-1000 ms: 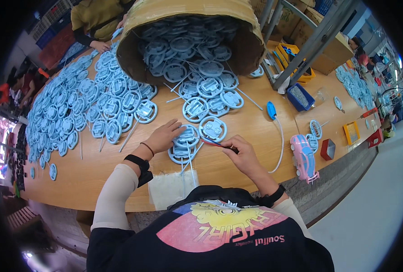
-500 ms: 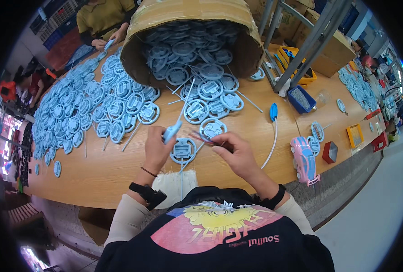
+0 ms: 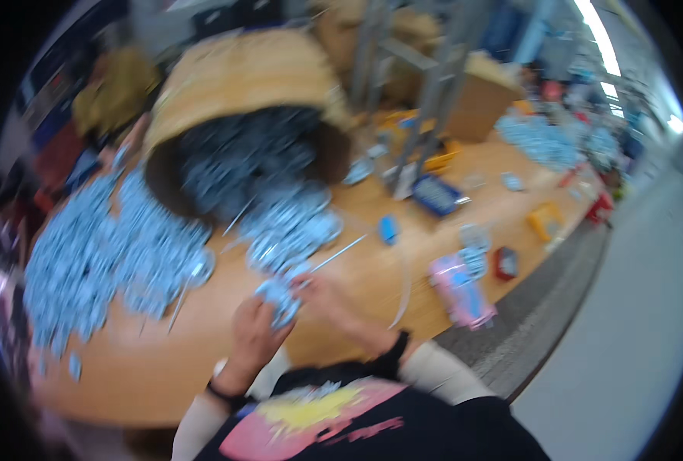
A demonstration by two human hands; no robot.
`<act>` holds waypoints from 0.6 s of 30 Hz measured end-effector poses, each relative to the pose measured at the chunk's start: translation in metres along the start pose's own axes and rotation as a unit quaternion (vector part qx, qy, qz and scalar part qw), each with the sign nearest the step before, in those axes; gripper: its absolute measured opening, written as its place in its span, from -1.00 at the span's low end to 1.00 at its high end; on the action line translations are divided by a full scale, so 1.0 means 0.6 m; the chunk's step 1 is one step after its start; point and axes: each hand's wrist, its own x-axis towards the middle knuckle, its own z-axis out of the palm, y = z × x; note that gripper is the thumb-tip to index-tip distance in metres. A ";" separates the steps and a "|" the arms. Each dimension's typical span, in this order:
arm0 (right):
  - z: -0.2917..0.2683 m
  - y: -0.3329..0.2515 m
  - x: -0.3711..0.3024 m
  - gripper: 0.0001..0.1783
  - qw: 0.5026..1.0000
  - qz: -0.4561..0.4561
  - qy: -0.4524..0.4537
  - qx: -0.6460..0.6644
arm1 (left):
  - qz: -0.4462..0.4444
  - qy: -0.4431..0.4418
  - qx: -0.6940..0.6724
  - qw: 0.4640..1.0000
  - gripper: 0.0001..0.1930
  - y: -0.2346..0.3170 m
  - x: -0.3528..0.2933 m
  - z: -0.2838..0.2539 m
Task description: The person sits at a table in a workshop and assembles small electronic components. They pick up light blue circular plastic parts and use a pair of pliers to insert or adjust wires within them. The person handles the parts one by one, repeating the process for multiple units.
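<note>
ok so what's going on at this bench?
A person is working bare-handed at a wooden table. Their left hand holds a light-blue round part, and their right hand is at its upper right edge; blur hides whether that hand holds anything. Ahead, a cardboard box lies tipped with its mouth toward them, full of similar parts. A big heap of them covers the table's left side. A pink-and-blue toy car sits off to the right.
</note>
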 end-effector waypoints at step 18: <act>-0.058 -0.110 -0.015 -0.76 0.980 -0.160 -0.097 -0.070 | -0.371 -0.164 -0.657 0.636 -0.69 -0.097 -0.017 -0.009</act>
